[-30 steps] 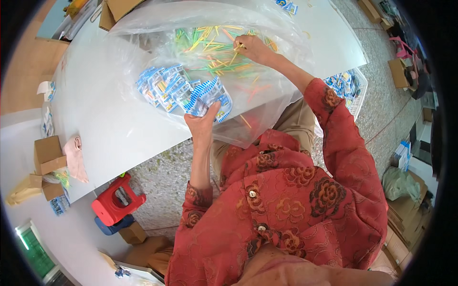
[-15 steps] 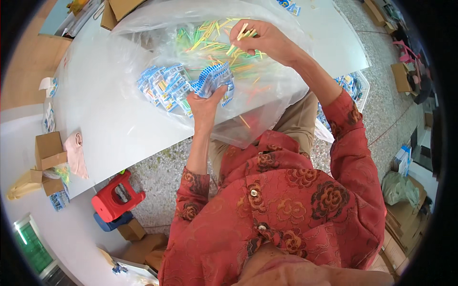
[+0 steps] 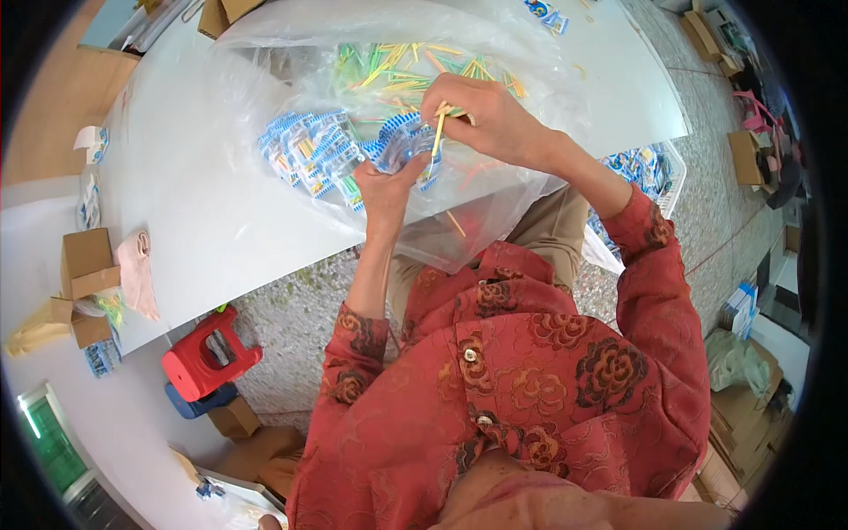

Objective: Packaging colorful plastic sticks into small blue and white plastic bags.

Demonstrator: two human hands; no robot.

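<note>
My left hand (image 3: 385, 190) is closed on a blue-and-white plastic packet (image 3: 402, 141), whose upper edge gapes. Between the fingers and thumb of my right hand (image 3: 481, 115) are several thin yellow and green sticks (image 3: 439, 132). One yellow stick points down into the packet's mouth. A fan of similar packets (image 3: 305, 150) lies to the left of my left hand, on a large clear plastic bag (image 3: 256, 75). Loose yellow, green and orange sticks (image 3: 389, 66) are heaped on the bag beyond both hands.
The white table (image 3: 194, 238) carries the bag. A white basket of blue packets (image 3: 649, 172) stands beyond the table's right edge. A red stool (image 3: 199, 371) is on the floor at lower left. Cardboard boxes (image 3: 87, 261) and a pink cloth (image 3: 137, 269) sit along the left edge.
My right hand has come down and nearer from the stick heap to the packet, with sticks in its fingers. My left hand keeps its hold on the packet, almost in place.
</note>
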